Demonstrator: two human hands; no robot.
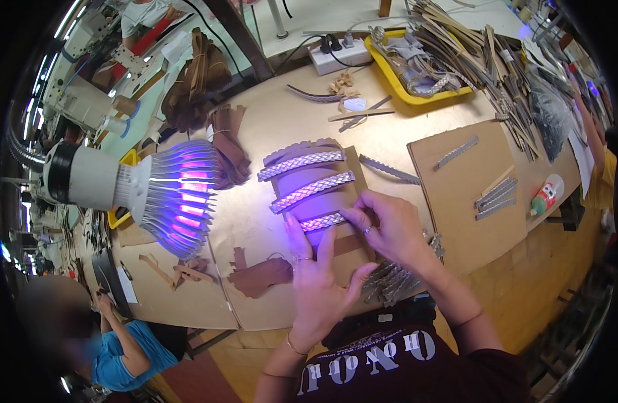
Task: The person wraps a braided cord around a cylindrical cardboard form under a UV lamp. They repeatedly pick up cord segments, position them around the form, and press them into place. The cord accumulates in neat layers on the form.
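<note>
Three silvery braided straps, among them the lowest braided strap (321, 222), lie across a brown panel (301, 176) with a scalloped far edge, in front of me. My left hand (322, 282) rests at the lowest strap, fingers stretched out and apart, two fingertips touching its near edge. With thumb and forefinger, my right hand (394, 225) pinches the right end of that strap. The panel lies on a piece of cardboard, partly hidden by my hands. Purple light from a large finned lamp (181, 195) falls on the straps from the left.
Right of the panel, a cardboard sheet (450, 201) carries several grey strips. A yellow tray (416, 99) of braided pieces and a white power strip (339, 57) stand at the back. A glue bottle (544, 199) lies far right; a person in blue (131, 356) sits lower left.
</note>
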